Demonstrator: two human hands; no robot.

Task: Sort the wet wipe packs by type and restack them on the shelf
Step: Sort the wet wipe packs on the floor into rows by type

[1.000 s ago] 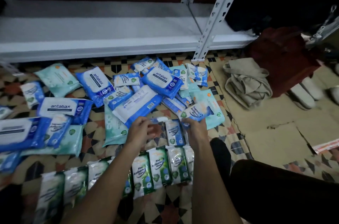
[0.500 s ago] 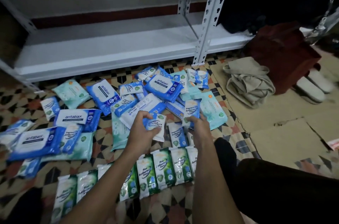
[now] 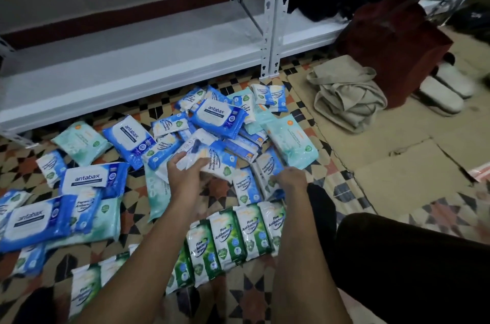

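Observation:
Many wet wipe packs lie scattered on the patterned floor below a white metal shelf (image 3: 132, 58). My left hand (image 3: 183, 175) grips a small blue fragrance wipes pack (image 3: 220, 164), lifted off the pile. My right hand (image 3: 290, 180) pinches another small blue pack (image 3: 269, 167) that lies beside a third one (image 3: 245, 187). A row of green pine wipes packs (image 3: 238, 236) lies in front of me, under my forearms. Large blue antabax packs (image 3: 217, 118) and pale teal packs (image 3: 290, 143) are mixed through the heap.
A shelf upright (image 3: 273, 18) stands just behind the heap. To the right lie a folded beige cloth (image 3: 347, 101), a dark red bag (image 3: 392, 40), white slippers (image 3: 442, 93) and flattened cardboard (image 3: 397, 172). My dark-trousered knee (image 3: 411, 265) fills the lower right.
My left hand has lifted its small blue pack higher and to the right. My right hand slid down onto a small blue pack nearer me. The view tilted up toward the shelf.

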